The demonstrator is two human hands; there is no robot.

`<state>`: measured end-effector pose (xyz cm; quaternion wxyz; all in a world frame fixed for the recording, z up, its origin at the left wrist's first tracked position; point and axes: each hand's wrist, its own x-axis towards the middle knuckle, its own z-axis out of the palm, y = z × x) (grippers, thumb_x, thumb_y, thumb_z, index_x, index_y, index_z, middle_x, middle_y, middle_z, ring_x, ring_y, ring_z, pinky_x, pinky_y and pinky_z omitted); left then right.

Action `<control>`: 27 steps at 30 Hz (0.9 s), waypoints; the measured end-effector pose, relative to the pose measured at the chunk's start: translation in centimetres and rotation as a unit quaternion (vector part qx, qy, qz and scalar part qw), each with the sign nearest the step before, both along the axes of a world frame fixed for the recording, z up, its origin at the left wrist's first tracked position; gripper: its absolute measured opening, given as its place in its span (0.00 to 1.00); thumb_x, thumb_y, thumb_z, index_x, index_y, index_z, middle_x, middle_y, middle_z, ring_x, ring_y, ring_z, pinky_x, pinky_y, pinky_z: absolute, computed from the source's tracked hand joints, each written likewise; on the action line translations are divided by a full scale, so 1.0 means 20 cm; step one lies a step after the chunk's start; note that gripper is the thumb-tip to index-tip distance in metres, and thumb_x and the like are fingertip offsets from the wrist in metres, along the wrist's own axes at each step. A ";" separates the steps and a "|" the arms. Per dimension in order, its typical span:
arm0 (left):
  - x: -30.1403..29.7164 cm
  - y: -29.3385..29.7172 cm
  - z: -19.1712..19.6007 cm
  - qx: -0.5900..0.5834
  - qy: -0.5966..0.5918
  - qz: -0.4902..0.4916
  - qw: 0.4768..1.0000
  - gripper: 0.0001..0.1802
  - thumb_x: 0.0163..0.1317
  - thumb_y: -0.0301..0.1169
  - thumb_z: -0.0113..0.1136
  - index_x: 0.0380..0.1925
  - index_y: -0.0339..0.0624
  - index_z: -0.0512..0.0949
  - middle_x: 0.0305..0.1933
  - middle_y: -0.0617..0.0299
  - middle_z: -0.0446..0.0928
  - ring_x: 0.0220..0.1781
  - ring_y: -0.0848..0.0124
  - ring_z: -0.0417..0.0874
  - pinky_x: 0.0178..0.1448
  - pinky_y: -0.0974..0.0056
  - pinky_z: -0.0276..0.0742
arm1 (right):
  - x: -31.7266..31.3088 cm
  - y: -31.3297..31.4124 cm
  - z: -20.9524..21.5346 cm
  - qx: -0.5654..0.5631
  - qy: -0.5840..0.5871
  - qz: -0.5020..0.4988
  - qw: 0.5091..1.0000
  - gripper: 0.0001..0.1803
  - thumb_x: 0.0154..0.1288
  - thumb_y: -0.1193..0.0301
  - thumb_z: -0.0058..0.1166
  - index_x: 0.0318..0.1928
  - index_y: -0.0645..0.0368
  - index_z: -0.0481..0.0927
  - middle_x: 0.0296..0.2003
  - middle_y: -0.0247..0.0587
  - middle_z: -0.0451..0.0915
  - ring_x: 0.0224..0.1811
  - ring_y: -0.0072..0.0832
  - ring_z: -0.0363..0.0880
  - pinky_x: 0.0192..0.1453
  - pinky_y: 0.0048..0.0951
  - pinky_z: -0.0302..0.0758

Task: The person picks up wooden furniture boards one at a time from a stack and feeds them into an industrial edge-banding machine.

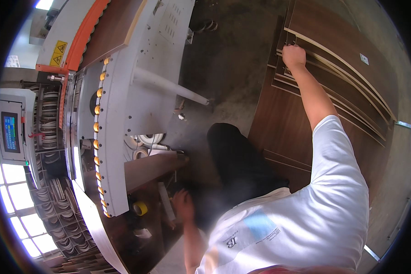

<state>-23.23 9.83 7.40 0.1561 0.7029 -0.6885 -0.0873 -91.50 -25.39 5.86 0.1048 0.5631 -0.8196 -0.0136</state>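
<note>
Risk first: the top brown panel sits on a loose, fanned stack at 2 o'clock, so a one-handed tug on its corner could, I'd say, slide it askew or pinch fingers between boards. My right hand is closed over that panel's pale-edged corner, arm fully stretched. My left hand, at 7 o'clock, rests low beside the machine's table, near a yellow tape roll; blurred, so I cannot tell whether it grips anything.
</note>
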 end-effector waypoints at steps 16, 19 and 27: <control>0.22 0.13 -0.25 -0.059 -0.023 -0.014 0.998 0.08 0.60 0.26 0.63 0.40 0.44 0.84 0.52 0.56 0.86 0.60 0.47 0.80 0.68 0.45 0.72 | 0.20 0.98 -0.04 -0.130 0.034 0.086 0.987 0.11 0.62 0.71 0.55 0.43 0.54 0.86 0.47 0.32 0.89 0.40 0.31 0.87 0.41 0.36 0.85; 0.21 0.09 -0.24 -0.047 -0.012 -0.011 0.999 0.08 0.61 0.27 0.63 0.41 0.44 0.85 0.52 0.57 0.86 0.61 0.47 0.80 0.69 0.46 0.72 | 0.22 1.29 -0.01 -0.141 0.010 0.083 0.986 0.12 0.65 0.70 0.56 0.47 0.51 0.87 0.49 0.31 0.89 0.46 0.29 0.87 0.45 0.34 0.85; 0.24 0.09 -0.28 -0.068 0.000 -0.010 0.998 0.08 0.61 0.28 0.63 0.40 0.45 0.86 0.53 0.58 0.86 0.62 0.48 0.79 0.69 0.47 0.72 | 0.25 1.88 0.05 -0.201 -0.096 0.002 0.975 0.08 0.67 0.66 0.62 0.44 0.50 0.89 0.45 0.33 0.90 0.49 0.29 0.89 0.52 0.32 0.84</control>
